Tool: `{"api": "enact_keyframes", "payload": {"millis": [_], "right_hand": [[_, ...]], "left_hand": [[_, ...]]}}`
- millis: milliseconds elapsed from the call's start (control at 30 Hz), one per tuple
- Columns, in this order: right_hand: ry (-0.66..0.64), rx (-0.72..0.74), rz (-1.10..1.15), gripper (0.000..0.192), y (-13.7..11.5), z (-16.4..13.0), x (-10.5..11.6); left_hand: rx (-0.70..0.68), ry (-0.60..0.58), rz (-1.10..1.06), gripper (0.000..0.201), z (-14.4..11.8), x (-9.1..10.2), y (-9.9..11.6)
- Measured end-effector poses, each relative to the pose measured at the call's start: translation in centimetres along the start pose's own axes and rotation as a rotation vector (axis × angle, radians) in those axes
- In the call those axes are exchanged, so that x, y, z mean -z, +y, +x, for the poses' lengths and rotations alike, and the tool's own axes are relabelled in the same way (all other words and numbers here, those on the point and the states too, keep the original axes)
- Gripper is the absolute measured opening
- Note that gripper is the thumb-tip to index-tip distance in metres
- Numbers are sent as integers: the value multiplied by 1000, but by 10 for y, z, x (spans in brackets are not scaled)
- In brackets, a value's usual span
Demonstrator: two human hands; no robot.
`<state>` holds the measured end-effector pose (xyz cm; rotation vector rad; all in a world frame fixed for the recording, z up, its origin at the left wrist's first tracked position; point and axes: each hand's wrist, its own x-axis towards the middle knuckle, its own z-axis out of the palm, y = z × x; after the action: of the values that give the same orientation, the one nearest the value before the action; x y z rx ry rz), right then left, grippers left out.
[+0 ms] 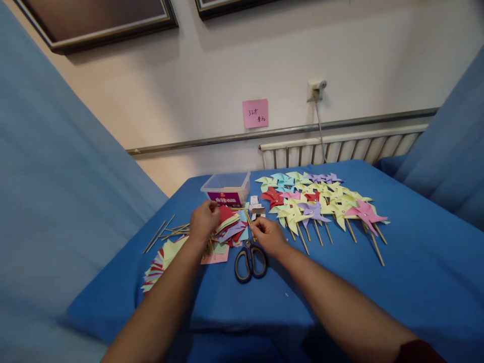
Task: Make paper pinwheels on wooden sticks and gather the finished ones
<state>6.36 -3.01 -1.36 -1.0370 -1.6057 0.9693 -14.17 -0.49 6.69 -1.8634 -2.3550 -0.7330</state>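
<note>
My left hand (203, 221) pinches the edge of a red paper square (226, 214) on top of a loose heap of coloured paper squares (232, 231). My right hand (267, 235) rests on the blue table (416, 267) just right of that heap, its fingers closed around a thin wooden stick (248, 220). Black-handled scissors (249, 261) lie closed just in front of my right hand. Many finished paper pinwheels on sticks (321, 204) are spread out to the right.
A clear plastic box (227, 188) stands behind the paper heap, with small white items (256, 206) beside it. Loose wooden sticks (168, 233) and a fanned stack of paper squares (162, 262) lie at the left. Blue cloth hangs on both sides.
</note>
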Motion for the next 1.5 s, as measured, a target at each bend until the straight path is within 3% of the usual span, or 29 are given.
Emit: {"api": "enact_keyframes", "payload": {"millis": [133,267,533,667,800,900,1033,1133,1300,1433,1500], "right_hand": [[-25,-2,-7,24,5,-1,-2],[-43,5,-15,22,7,-2,-4],[-44,5,-8,21,9,-1,-3],[-35,-8,45,24,7,-3,-5],[-85,-37,205,33,0,-3,-6],[-88,-90,408,43,-7,2,3],[27,-113,598,52,-10,14,28],[109,-143,668,55,-1,23,45],[120,-225,751,63,13,32,54],[-38,-296,926,67,9,27,55],[-34,-299,1007,63,6,24,58]], "left_hand": [[-45,-176,101,46,0,-12,-7],[-78,-246,226,25,1,-22,-14],[-67,-107,203,32,3,-16,-19],[63,112,-161,28,10,-8,-17],[207,235,-891,27,7,-3,18],[242,116,-1361,30,-4,-7,58],[275,-132,-1657,33,-17,-21,94],[274,-196,-1695,32,-19,-36,103],[183,-119,-1615,24,-18,-56,97],[-50,-65,-1340,14,-27,-61,87],[-224,-26,-1158,8,-31,-62,84]]}}
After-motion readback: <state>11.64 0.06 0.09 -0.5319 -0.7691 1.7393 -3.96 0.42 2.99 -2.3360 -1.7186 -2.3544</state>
